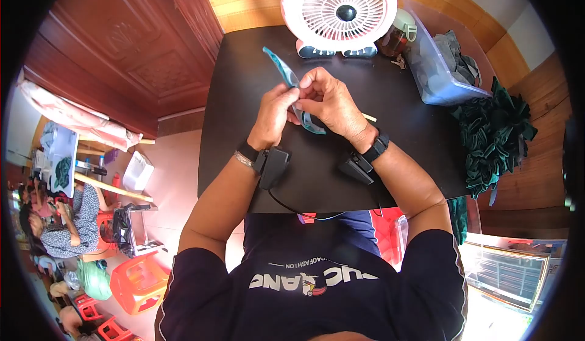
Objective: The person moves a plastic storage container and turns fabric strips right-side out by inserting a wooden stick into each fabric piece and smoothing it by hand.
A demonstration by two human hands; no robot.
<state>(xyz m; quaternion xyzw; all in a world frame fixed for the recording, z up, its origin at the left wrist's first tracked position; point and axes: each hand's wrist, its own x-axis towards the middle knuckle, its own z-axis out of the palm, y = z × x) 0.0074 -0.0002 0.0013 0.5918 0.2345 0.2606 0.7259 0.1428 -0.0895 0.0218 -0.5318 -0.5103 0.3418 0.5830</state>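
A thin teal strip, apparently fabric with a paler inside, slants above the dark table between my hands. My left hand is closed around its middle, thumb on top. Close beside it, my right hand is closed too, its thumb and fingertips pinching the strip near the middle. The lower end of the strip hangs below my fingers. My fingers hide part of its middle. A pale yellow stick-like piece shows beside my right wrist, partly hidden.
A pink-white fan stands at the table's back, with a lidded jar beside it. A clear plastic bin holds grey cloth. Dark green velvet ruffles bunch along the right edge. Left, beyond a red stool, a person sits.
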